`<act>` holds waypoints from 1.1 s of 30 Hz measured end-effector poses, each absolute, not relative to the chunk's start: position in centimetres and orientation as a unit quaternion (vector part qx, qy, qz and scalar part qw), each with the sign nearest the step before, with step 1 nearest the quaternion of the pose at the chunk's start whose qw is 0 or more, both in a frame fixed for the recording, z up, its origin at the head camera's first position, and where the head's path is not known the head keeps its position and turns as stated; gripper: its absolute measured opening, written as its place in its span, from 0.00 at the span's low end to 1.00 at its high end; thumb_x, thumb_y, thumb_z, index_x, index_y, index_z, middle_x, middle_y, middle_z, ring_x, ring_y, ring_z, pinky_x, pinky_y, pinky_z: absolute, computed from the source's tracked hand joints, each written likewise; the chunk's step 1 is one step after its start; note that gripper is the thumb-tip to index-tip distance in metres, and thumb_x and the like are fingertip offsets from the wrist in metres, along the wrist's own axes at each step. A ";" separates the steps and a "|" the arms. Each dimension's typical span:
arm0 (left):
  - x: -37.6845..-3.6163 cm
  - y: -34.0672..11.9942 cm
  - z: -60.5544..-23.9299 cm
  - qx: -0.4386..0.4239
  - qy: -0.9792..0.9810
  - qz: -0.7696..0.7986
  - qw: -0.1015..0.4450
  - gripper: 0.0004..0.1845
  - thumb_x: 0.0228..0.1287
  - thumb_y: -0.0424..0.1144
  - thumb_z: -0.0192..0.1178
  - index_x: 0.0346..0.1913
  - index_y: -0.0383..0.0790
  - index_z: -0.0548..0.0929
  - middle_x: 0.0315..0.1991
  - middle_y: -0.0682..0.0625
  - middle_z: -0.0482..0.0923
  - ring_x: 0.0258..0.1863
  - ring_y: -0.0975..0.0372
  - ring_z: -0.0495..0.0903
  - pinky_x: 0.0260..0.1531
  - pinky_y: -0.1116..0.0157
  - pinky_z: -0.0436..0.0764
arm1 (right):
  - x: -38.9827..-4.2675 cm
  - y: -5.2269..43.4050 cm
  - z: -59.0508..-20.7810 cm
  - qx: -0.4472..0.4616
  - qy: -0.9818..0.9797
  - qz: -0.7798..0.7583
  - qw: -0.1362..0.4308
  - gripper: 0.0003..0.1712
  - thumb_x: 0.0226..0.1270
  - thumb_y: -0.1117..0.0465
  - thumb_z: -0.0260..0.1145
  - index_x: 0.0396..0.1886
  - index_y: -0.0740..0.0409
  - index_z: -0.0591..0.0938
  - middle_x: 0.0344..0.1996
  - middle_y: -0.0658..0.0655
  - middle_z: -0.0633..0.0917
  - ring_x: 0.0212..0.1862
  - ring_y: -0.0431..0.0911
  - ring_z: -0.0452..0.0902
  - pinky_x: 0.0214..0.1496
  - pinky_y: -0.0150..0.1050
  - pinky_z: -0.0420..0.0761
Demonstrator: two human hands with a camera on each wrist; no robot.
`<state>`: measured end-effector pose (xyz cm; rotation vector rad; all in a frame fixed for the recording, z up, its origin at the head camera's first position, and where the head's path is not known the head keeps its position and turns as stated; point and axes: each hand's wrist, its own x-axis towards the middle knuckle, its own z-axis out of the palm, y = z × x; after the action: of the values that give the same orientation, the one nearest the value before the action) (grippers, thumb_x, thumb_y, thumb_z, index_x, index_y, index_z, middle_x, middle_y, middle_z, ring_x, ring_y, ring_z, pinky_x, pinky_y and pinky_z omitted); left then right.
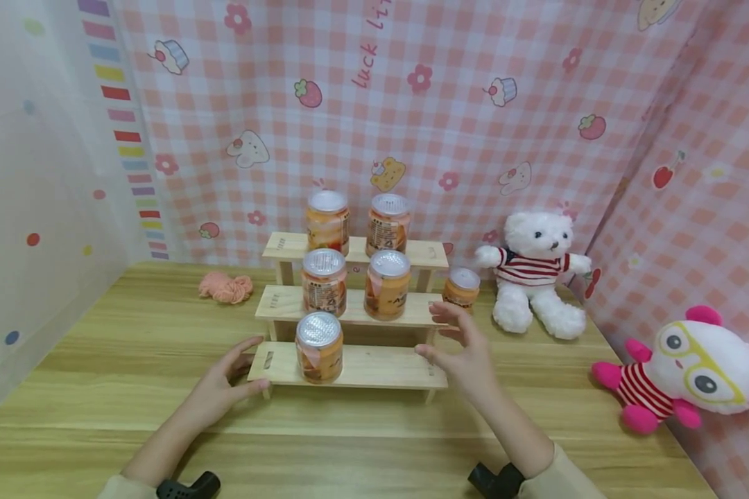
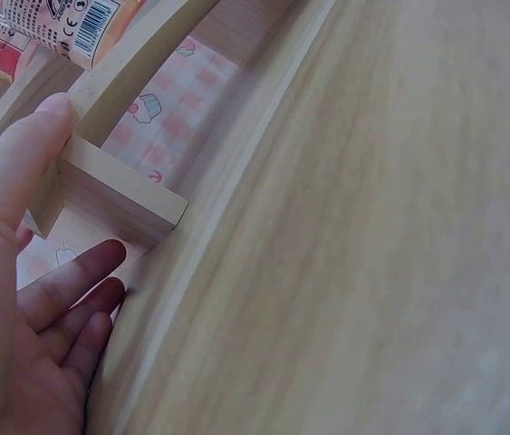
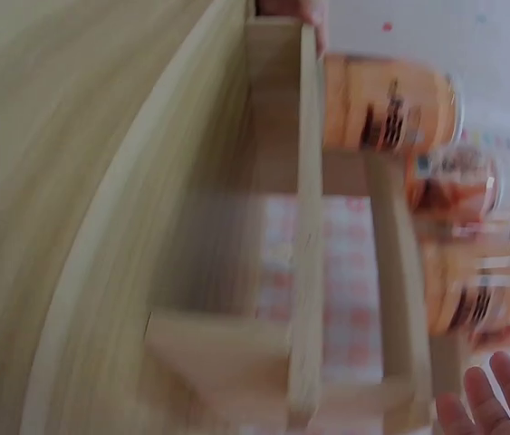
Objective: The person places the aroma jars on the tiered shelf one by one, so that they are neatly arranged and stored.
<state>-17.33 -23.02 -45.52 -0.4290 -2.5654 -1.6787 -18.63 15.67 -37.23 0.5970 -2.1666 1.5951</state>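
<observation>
A three-step wooden display stand (image 1: 374, 364) carries several jars of orange fruit with clear ridged lids. One jar (image 1: 320, 353) stands left of centre on the lowest step; two stand on each step above. At the left end of the lowest step is my left hand (image 1: 215, 391), its thumb (image 2: 28, 168) resting on the plank's edge and its other fingers loosely bent beside the stand's leg. My right hand (image 1: 468, 353), fingers spread and holding nothing, is at the stand's right end, overlapping the lower steps. Behind it, a smaller jar (image 1: 461, 287) stands on the table.
A white teddy bear (image 1: 533, 277) in a striped top sits at the back right of the wooden table (image 1: 324, 457). Further right lies a pink and white plush toy (image 1: 686, 374) with yellow glasses. Pink yarn (image 1: 225, 287) lies left of the stand. A checked curtain (image 1: 349, 132) hangs behind.
</observation>
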 end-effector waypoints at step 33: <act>-17.4 -23.0 -45.7 -0.138 -0.824 -0.549 0.023 0.41 0.57 0.38 0.70 0.71 0.40 0.61 0.54 0.37 0.77 0.56 0.46 0.73 0.58 0.42 0.62 | -29.4 23.9 -40.5 0.073 -0.857 0.491 0.139 0.47 0.58 0.60 0.73 0.72 0.62 0.58 0.66 0.66 0.66 0.65 0.59 0.61 0.63 0.54 0.62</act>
<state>-17.44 -23.05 -45.71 -0.4264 -2.5531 -1.6994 -29.42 23.94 -40.49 0.2111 -2.4771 1.4177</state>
